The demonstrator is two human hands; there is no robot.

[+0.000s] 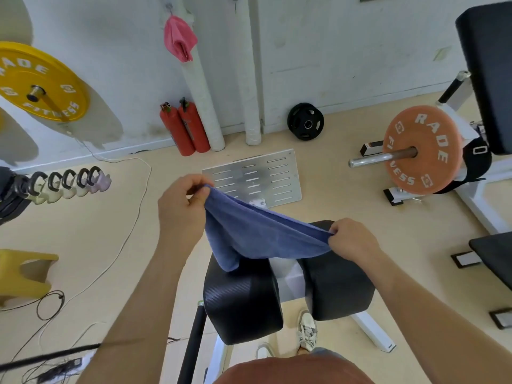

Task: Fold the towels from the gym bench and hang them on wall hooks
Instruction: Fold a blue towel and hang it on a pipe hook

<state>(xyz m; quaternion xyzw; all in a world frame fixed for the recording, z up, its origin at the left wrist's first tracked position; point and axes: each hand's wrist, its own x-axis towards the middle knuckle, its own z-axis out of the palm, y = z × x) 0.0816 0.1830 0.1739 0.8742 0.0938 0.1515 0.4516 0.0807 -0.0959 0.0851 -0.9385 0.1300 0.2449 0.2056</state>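
While left hand and right hand each pinch an edge, blue towel sags over bench, soft, light; best gripped at corners.

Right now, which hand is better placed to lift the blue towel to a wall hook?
Probably the left hand: it pinches the blue towel at its higher end, nearer the wall and the hanging pink towel. The right hand holds the lower end, over the bench pads.

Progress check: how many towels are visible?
2: pink towel on a wall hook; blue towel held by left hand and right hand over the bench. Others may be hidden.
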